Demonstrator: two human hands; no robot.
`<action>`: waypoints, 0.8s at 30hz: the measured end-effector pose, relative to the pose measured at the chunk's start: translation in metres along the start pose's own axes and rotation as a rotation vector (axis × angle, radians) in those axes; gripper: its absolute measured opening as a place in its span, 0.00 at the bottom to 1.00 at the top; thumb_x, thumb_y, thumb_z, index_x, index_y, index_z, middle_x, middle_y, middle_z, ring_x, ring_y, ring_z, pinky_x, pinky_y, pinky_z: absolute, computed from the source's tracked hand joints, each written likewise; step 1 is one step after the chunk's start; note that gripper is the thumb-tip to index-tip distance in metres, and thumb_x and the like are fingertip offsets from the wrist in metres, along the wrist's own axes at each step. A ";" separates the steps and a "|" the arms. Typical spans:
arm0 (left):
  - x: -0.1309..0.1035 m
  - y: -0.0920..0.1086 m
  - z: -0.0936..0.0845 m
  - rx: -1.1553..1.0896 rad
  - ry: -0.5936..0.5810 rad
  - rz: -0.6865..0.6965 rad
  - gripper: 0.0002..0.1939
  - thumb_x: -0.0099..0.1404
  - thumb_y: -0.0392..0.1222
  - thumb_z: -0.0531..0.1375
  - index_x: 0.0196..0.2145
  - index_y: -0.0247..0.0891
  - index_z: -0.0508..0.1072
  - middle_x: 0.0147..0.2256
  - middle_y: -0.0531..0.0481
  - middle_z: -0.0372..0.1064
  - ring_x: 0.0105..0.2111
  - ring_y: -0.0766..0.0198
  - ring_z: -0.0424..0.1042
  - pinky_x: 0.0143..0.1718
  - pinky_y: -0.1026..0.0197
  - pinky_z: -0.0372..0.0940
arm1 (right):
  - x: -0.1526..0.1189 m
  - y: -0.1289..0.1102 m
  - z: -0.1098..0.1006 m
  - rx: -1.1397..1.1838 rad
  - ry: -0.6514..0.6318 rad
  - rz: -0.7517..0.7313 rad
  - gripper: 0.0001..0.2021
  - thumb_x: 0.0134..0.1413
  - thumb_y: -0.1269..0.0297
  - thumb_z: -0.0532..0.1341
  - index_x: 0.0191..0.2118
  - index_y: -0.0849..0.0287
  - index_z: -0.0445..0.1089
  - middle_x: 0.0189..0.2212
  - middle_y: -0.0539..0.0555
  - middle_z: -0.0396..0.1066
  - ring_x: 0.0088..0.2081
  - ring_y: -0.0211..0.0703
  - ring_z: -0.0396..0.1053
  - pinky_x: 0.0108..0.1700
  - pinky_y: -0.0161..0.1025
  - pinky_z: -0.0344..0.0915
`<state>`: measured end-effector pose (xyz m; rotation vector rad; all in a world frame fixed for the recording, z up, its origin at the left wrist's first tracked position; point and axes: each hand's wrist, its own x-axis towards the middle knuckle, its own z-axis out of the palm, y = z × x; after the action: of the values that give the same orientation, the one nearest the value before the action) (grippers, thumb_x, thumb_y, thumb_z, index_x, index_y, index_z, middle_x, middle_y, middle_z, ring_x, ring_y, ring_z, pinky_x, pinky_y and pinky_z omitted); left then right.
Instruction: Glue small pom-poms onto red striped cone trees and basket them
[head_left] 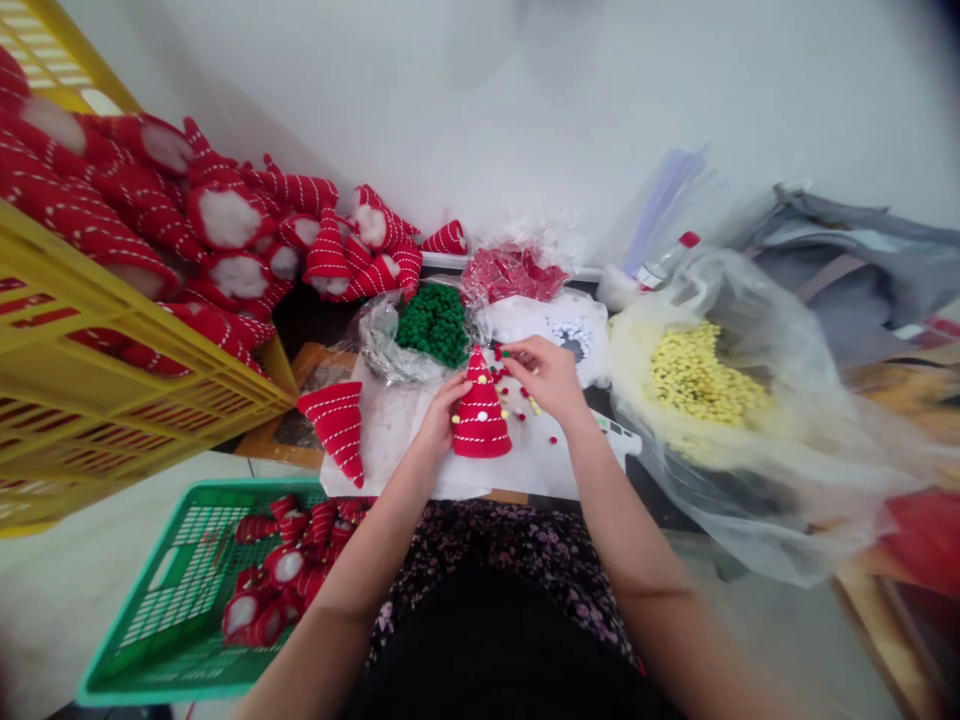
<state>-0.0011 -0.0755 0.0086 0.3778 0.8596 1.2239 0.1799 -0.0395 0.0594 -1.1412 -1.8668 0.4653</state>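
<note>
My left hand (442, 408) is closed around the left side of a red felt cone (484, 425) with white stitched lines and a few small white and yellow pom-poms on it. The cone stands point-up over white paper. Beside its tip, my right hand (551, 375) pinches what looks like a small green pom-pom (505, 353). Loose red and yellow pom-poms (523, 392) lie on the white paper (405, 440) between the cone and my right hand. A second red cone (339, 425), without visible pom-poms, lies to the left.
Behind are bags of green pom-poms (433, 325), red pom-poms (510, 273) and white pieces (571, 335). A plastic bag of yellow pom-poms (694, 378) sits right. Stuffed red cones fill a yellow crate (150, 370) at left; more lie in a green basket (161, 640) below. A red-capped bottle (664, 268) stands behind.
</note>
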 end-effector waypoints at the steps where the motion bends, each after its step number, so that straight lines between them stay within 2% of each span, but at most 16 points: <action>1: 0.001 0.000 0.000 -0.006 0.004 0.004 0.23 0.44 0.40 0.73 0.42 0.39 0.80 0.41 0.48 0.82 0.48 0.48 0.79 0.50 0.52 0.71 | -0.013 -0.006 -0.005 0.009 -0.003 -0.027 0.09 0.61 0.66 0.65 0.44 0.56 0.82 0.37 0.54 0.79 0.32 0.42 0.74 0.39 0.40 0.73; 4: 0.003 -0.001 -0.001 0.000 0.002 0.018 0.23 0.45 0.40 0.73 0.42 0.39 0.80 0.42 0.48 0.82 0.49 0.48 0.78 0.51 0.53 0.70 | -0.044 -0.019 -0.009 -0.028 -0.035 -0.083 0.11 0.65 0.67 0.62 0.47 0.55 0.81 0.39 0.55 0.78 0.34 0.43 0.75 0.39 0.40 0.74; 7: 0.003 0.000 -0.002 0.001 -0.014 0.024 0.23 0.45 0.39 0.73 0.42 0.39 0.80 0.42 0.48 0.81 0.49 0.50 0.78 0.52 0.54 0.69 | -0.058 -0.024 0.000 -0.097 -0.072 -0.150 0.14 0.67 0.70 0.59 0.50 0.54 0.80 0.40 0.56 0.77 0.40 0.46 0.76 0.44 0.43 0.75; 12: 0.002 0.000 0.000 -0.012 0.003 0.029 0.21 0.46 0.37 0.72 0.41 0.38 0.79 0.42 0.48 0.81 0.50 0.51 0.78 0.52 0.55 0.69 | -0.060 -0.026 0.007 -0.217 -0.154 -0.192 0.18 0.69 0.71 0.54 0.55 0.54 0.78 0.41 0.58 0.75 0.40 0.47 0.75 0.43 0.43 0.75; 18: 0.001 0.000 0.001 -0.017 -0.006 0.037 0.20 0.46 0.36 0.72 0.40 0.38 0.80 0.41 0.48 0.81 0.48 0.52 0.78 0.51 0.55 0.68 | -0.060 -0.029 0.006 -0.154 -0.024 -0.197 0.14 0.70 0.69 0.56 0.48 0.53 0.80 0.42 0.58 0.76 0.43 0.48 0.76 0.46 0.45 0.76; 24: 0.000 -0.001 0.000 0.015 0.022 0.037 0.21 0.46 0.37 0.73 0.40 0.39 0.80 0.38 0.51 0.80 0.44 0.55 0.77 0.48 0.57 0.67 | -0.059 -0.032 0.007 -0.110 -0.042 -0.187 0.11 0.69 0.69 0.58 0.43 0.54 0.80 0.40 0.57 0.78 0.41 0.47 0.77 0.44 0.44 0.76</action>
<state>-0.0004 -0.0757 0.0073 0.3940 0.8843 1.2586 0.1686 -0.1050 0.0486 -1.0218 -2.0342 0.2864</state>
